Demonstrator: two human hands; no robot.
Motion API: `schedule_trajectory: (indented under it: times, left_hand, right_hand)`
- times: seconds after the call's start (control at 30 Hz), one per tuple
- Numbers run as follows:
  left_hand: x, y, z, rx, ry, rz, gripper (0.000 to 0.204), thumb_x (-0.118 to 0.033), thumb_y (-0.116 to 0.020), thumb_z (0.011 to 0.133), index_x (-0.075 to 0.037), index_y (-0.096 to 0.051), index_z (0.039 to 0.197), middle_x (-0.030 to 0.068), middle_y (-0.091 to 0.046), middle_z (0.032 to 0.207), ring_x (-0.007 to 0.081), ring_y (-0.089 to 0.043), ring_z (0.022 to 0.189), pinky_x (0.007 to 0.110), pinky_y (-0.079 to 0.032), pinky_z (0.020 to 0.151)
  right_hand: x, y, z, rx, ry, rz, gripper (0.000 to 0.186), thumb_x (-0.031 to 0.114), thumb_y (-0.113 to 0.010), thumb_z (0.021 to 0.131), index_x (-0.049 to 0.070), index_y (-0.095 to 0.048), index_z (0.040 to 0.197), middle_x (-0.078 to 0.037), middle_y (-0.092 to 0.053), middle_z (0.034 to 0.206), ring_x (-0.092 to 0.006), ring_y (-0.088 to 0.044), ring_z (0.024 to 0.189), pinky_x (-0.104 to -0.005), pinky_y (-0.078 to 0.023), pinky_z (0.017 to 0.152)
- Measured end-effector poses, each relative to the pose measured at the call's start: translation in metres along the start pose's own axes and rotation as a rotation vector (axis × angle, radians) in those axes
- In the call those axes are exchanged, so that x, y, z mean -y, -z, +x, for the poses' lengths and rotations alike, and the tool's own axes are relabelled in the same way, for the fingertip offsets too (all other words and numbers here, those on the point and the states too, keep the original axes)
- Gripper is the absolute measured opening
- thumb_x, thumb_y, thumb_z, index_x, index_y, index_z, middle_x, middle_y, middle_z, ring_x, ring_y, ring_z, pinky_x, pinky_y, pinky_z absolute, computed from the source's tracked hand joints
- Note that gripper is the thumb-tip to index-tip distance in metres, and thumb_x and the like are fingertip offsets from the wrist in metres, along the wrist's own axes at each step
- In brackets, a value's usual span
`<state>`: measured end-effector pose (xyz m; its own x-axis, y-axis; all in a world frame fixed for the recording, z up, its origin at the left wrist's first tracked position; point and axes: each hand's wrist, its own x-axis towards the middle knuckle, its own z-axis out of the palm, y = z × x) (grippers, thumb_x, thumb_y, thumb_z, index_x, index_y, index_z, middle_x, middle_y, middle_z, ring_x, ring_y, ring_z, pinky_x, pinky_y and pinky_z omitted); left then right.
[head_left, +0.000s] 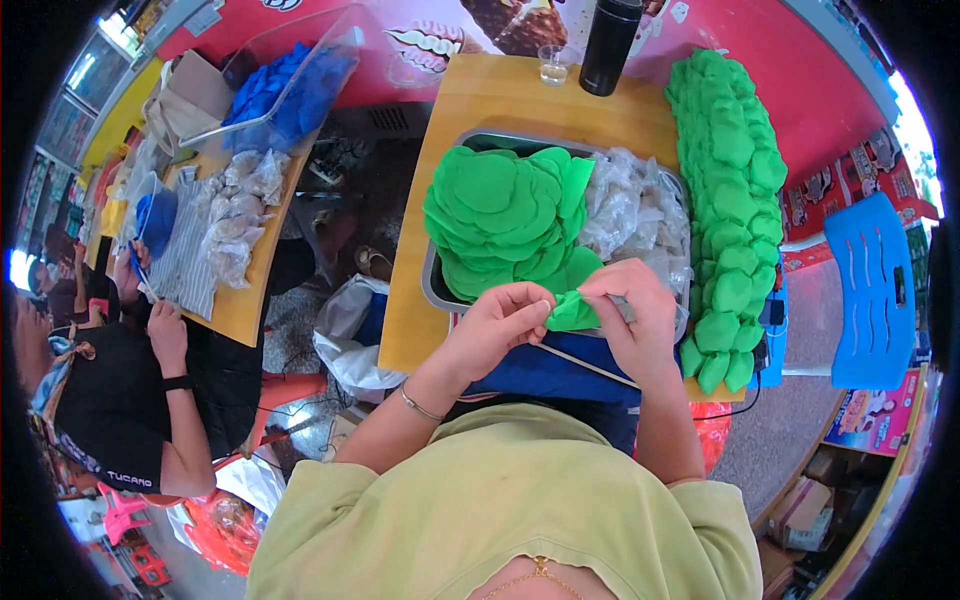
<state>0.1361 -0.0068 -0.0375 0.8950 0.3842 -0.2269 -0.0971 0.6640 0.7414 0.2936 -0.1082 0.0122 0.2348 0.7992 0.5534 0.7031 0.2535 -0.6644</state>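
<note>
My left hand (503, 322) and my right hand (640, 312) meet just above the near edge of a grey tray (432, 283). Both are closed in a pinch on a small green cloth piece (572, 312), which is bunched between the fingertips. Behind them, a loose pile of flat, rounded green cloth pieces (500, 205) fills the tray's left side. Crumpled clear plastic bags (635, 205) take up its right side; what is inside them is unclear. Below my hands a thin pale rod (588, 365) slants over dark blue cloth.
Rows of puffy green pieces (730, 200) line the table's right side. A black flask (610, 45) and a clear cup (552, 66) stand at the back. On the left, another person (125, 400) works at a second table (245, 308). A blue chair (870, 290) stands right.
</note>
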Motion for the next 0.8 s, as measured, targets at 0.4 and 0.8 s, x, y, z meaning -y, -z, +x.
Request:
schedule_trajectory:
  times: [0.4,0.8]
  left_hand:
    - [-0.007,-0.008,-0.002,-0.025,-0.075,0.082,0.02,-0.007,-0.058,0.086,-0.007,-0.047,0.102,-0.0028,-0.052,0.076,0.0037,-0.049,0.062,0.016,-0.039,0.054]
    - [-0.001,0.003,-0.004,-0.151,-0.302,0.536,0.01,-0.007,-0.059,0.085,-0.003,-0.051,0.09,-0.0049,-0.05,0.065,0.0004,-0.043,0.057,0.017,-0.034,0.048]
  right_hand:
    - [0.006,-0.002,-0.015,0.066,0.316,-0.261,0.021,0.009,-0.064,0.06,0.013,-0.061,0.081,0.0,-0.06,0.08,-0.019,-0.057,0.074,-0.0311,-0.045,0.061]
    - [0.012,0.004,-0.019,0.119,0.472,-0.455,0.025,0.015,-0.065,0.059,0.018,-0.06,0.083,0.006,-0.058,0.085,-0.0088,-0.054,0.062,-0.0236,-0.04,0.05]
